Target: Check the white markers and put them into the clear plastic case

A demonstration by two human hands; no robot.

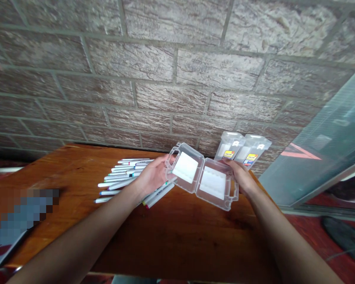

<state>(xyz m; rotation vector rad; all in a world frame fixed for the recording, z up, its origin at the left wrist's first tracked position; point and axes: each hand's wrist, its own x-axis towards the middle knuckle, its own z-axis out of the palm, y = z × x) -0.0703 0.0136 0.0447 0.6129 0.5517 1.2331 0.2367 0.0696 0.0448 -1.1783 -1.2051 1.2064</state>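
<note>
Spread open between my two hands is a clear plastic case (198, 173) with a handle at each end and a white insert in each half. My left hand (155, 173) grips its left half by the handle, fingers partly behind the plastic. On the right end, my right hand (239, 173) is closed around the edge, its fingertips mostly hidden behind the case. White markers (121, 183) with coloured ends lie in a loose pile under and beside my left hand. Several of them stick out below the case's left half.
Two clear plastic cases (251, 152) with yellow labels stand upright against the brick wall (154, 94), just behind my right hand. The wooden table (177, 240) ends at the right near a glass panel (310, 146). A blurred-out flat object (20, 221) lies at the left.
</note>
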